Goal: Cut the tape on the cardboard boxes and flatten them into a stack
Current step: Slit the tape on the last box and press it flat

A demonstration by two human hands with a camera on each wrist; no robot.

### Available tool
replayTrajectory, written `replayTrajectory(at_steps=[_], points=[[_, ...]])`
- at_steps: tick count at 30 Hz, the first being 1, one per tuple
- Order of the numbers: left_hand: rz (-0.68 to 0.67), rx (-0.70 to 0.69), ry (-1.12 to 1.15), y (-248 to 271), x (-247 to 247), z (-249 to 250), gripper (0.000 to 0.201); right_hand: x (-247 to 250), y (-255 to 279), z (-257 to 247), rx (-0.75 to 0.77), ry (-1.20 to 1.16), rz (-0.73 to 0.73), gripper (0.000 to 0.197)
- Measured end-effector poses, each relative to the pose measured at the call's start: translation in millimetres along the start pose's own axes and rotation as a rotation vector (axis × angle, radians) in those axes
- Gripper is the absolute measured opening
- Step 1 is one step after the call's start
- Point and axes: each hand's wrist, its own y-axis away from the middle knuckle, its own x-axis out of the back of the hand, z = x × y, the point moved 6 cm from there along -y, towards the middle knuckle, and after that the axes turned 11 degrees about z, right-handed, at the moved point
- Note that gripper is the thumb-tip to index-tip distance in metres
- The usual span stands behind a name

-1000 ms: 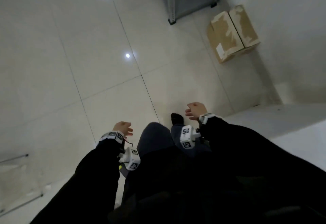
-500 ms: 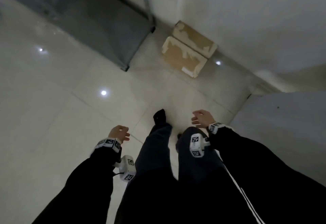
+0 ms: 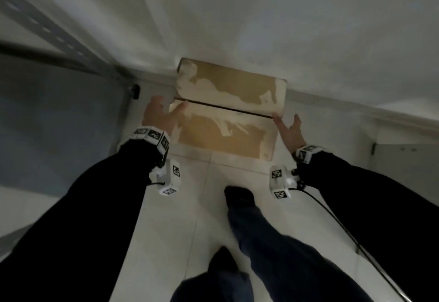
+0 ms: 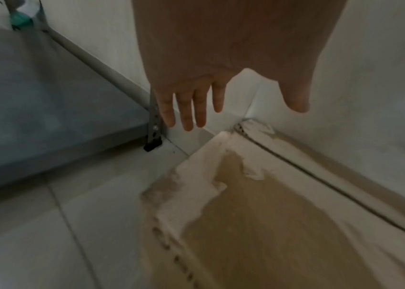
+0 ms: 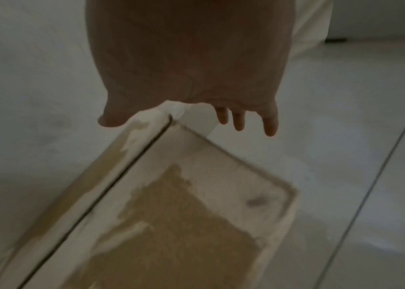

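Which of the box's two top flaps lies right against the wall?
The far flap, beyond the dark centre seam; the near flap lies toward the person's feet.

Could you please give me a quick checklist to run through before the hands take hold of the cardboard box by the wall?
1. Left hand open, at the box's left end: ok.
2. Right hand open, at the right end: ok.
3. Both hands free of tools: ok.
4. Cardboard box on the floor against the wall, within reach: ok.
5. Flaps closed, a dark seam between them: ok.
6. Tape across the seam cut: cannot tell.
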Motion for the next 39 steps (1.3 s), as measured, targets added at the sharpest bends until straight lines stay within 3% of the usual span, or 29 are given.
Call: replayTrajectory(at_steps=[2,4,6,9,13,18,22,24,29,31,34,39], points=[[-0.052,0.075,-0.008,-40,-32,-10,0.098,-31,-30,8,-0.04,-0.086,0.041,0.089],[-0.096,0.153,0.041,-59,-57,-25,0.105,-47,-47,16,0.005,-0.085,0.091,0.073],[-0.087,0.127,0.055,-63,-69,-31,0.09,-48,-49,22,0.061,-0.055,0.124,0.057],[-0.13,0.092,0.042,-38,-67,-27,0.058,-31,-35,32,0.061,-0.019,0.125,0.052],[-0.086,0.09,0.034,34,-25,-18,0.05,12,20,35,0.026,0.032,0.077,0.052],[0.028,0.056,0.084,173,79,28,0.045,115,136,3,0.043,0.018,0.05,0.05],[0.018,0.024,0.151,273,162,64,0.05,212,242,-36,0.118,-0.061,0.034,0.047],[0.037,-0.053,0.194,320,199,88,0.054,261,296,-45,0.123,-0.109,0.04,0.048],[-0.038,-0.308,0.188,428,271,173,0.038,387,417,-47,0.223,-0.316,0.114,0.044],[-0.081,-0.418,0.201,468,289,211,0.037,437,460,-47,0.293,-0.393,0.159,0.039],[-0.154,-0.578,0.26,527,294,265,0.038,507,504,-33,0.335,-0.492,0.325,0.047],[-0.251,-0.784,0.304,630,261,342,0.043,617,534,13,0.364,-0.632,0.518,0.043]])
